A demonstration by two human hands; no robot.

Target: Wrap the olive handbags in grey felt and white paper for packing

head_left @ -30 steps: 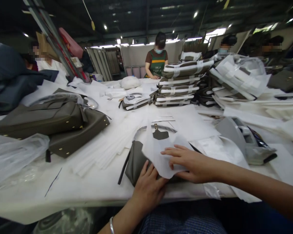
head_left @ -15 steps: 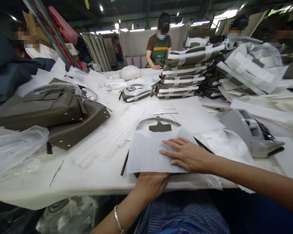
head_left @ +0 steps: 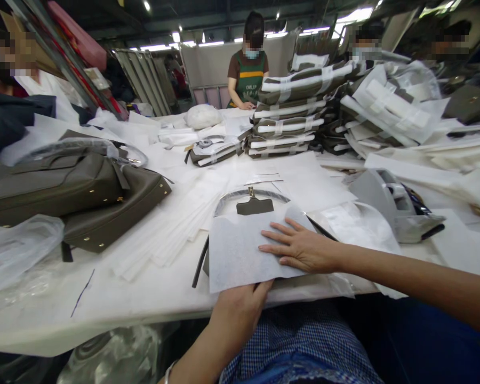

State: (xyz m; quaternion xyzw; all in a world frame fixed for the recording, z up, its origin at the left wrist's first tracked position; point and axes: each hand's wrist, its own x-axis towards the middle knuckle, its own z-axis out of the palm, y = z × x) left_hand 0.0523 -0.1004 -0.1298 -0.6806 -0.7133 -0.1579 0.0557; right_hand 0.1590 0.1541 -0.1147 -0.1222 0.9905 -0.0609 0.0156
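My right hand (head_left: pixel 298 246) lies open, fingers spread, flat on a white paper sheet (head_left: pixel 236 256). Beneath the sheet is a dark olive handbag, its arched, plastic-wrapped handle (head_left: pixel 224 198) and dark flap with a metal clasp (head_left: pixel 255 206) showing past the far edge. A dark strap (head_left: pixel 200 264) sticks out on the left. My left hand (head_left: pixel 240 306) is at the sheet's near edge, thumb showing and the other fingers hidden beneath it; their grip cannot be made out.
Two olive handbags (head_left: pixel 116 213) lie at left beside clear plastic (head_left: pixel 20 250). Paper strips (head_left: pixel 164 234) are left of centre. Wrapped bags (head_left: pixel 282 128) are stacked behind. A grey tape dispenser (head_left: pixel 378 197) stands at right. A masked person (head_left: pixel 248 74) stands across the table.
My left hand has drawn slightly toward me, and its thumb now shows at the sheet's near edge. The sheet's near left corner has shifted slightly. My right hand stays on the paper. The view has shifted.
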